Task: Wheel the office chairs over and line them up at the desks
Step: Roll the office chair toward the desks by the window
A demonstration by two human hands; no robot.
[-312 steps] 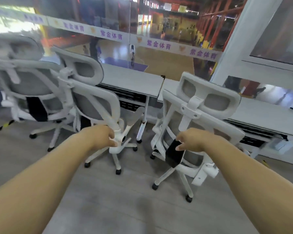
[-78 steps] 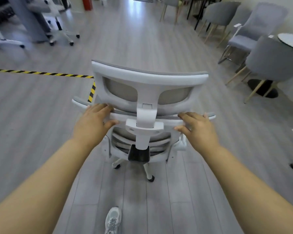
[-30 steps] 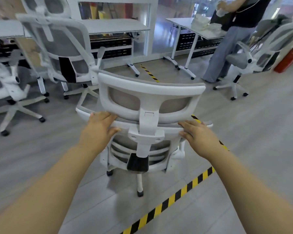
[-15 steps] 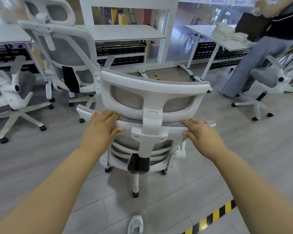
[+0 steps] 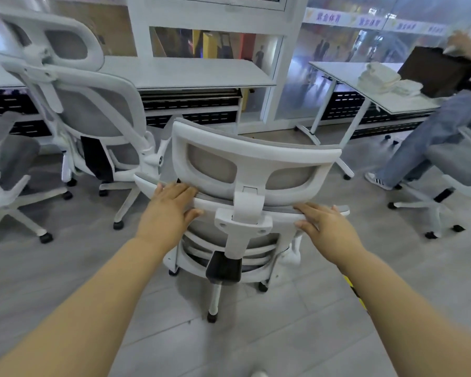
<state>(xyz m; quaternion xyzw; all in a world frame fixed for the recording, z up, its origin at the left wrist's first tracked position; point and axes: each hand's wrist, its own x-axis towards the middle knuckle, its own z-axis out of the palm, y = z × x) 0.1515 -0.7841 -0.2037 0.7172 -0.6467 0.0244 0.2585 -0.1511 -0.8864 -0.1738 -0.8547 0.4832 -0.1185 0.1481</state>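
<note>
Gripping the top rail of the backrest of a white office chair (image 5: 256, 170), both hands sit either side of the headrest post. Left hand (image 5: 169, 208): fingers laid over the rail's upper edge, thumb hooked under its near face, holding the rail. Right hand (image 5: 324, 224): fingers lie close together along the rail top toward the post, thumb below the edge; grip looks lighter, mostly flat contact.

Chair stands on grey floor (image 5: 65, 268), back toward the camera, headrest upright, black lumbar knob low on the spine, castors visible beneath. It is near the front edge of the white desk (image 5: 191, 74), not yet under it, facing the desk's right half.

A second office chair (image 5: 93, 112) stands just left, close to the same desk's front edge, its armrest nearly touching the held chair's left side. A third chair (image 5: 8, 170) at the left frame edge.

Right: another desk (image 5: 365, 85) carrying folded white cloths (image 5: 384, 77) near its right end; a person in jeans (image 5: 430, 131) beside it, next to a fourth chair (image 5: 452, 170)
</note>
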